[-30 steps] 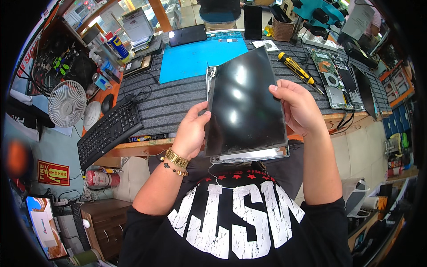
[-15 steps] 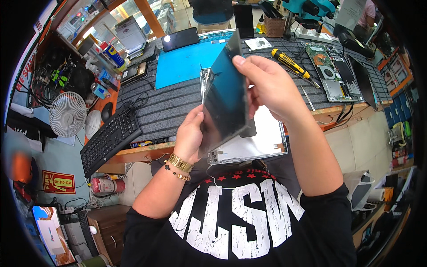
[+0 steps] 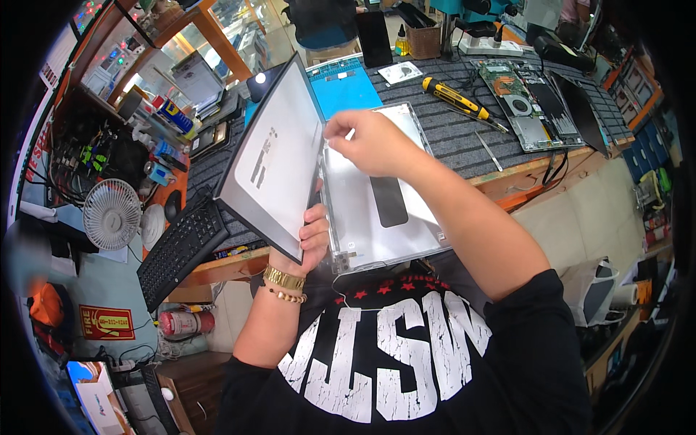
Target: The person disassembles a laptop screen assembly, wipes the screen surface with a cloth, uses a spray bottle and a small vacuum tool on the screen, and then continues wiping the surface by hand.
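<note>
My left hand [image 3: 312, 235] grips the lower right edge of a laptop screen panel [image 3: 272, 156], held tilted with its pale back towards me. A dark strip and small marks show on that back. My right hand [image 3: 373, 141] is closed in a pinch at the panel's upper right edge; what lies between the fingertips is too small to make out. Under that hand a silver laptop lid [image 3: 362, 232] rests on the table's front edge, inner side up, with a dark rectangular patch in its middle.
A yellow-black screwdriver [image 3: 457, 98], metal tweezers [image 3: 489, 151] and an opened laptop base [image 3: 525, 109] lie to the right on the ribbed grey mat [image 3: 457, 148]. Behind the panel is a blue work mat [image 3: 348, 94]. At left are a black keyboard [image 3: 181, 250] and a white fan [image 3: 112, 214].
The panel has moved left and turned from its dark glossy face to its pale back. My right hand has let go of its upper part and moved down-left. More of the lid shows.
</note>
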A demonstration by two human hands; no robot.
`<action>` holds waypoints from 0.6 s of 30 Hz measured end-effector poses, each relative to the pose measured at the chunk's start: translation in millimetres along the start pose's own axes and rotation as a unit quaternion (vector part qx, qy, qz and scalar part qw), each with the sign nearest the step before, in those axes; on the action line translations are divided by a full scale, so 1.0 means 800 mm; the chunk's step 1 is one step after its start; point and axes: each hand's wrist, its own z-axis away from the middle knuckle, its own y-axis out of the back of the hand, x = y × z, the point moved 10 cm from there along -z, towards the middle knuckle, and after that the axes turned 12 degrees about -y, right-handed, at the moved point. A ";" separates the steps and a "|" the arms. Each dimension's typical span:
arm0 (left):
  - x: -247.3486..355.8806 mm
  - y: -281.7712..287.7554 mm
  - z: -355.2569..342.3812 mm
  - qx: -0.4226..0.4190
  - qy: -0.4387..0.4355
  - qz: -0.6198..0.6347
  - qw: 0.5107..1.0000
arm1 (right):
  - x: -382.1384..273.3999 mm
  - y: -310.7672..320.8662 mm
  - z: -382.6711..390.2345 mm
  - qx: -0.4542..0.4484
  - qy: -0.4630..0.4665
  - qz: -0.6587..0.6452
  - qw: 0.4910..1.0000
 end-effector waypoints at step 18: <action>0.006 0.007 0.003 -0.004 0.028 0.015 0.999 | 0.031 -0.054 -0.025 0.117 0.082 0.119 0.983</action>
